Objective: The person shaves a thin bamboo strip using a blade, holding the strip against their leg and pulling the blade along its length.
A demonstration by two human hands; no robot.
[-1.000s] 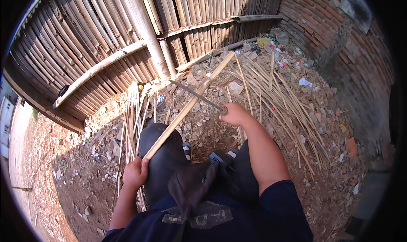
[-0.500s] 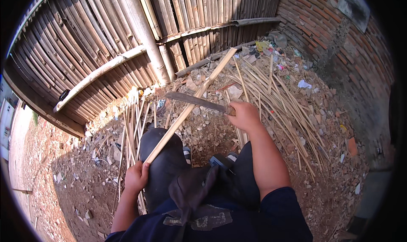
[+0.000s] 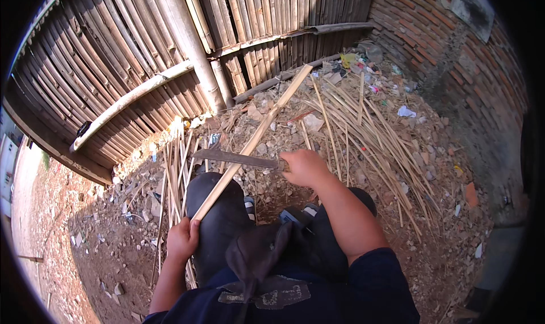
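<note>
My left hand (image 3: 183, 240) is closed round the near end of a long pale bamboo strip (image 3: 263, 129), by my left knee. The strip slants up and away to the right, its far end above the rubble. In my right hand (image 3: 304, 168) is the wooden handle of a machete (image 3: 235, 158). Its dark blade points left and lies across the strip above my left knee; whether the edge bites into the bamboo I cannot tell. The fingers of both hands are partly hidden behind what they grip.
A heap of thin bamboo strips (image 3: 380, 148) lies on the right, and a smaller bundle (image 3: 177, 168) on the left by my knee. Rubble and litter cover the ground. A bamboo fence (image 3: 119, 57) stands ahead, a brick wall (image 3: 414, 29) to the right.
My right hand has drawn the machete toward me and to the left, so the blade crosses the strip lower down. My left hand stays nearly in place.
</note>
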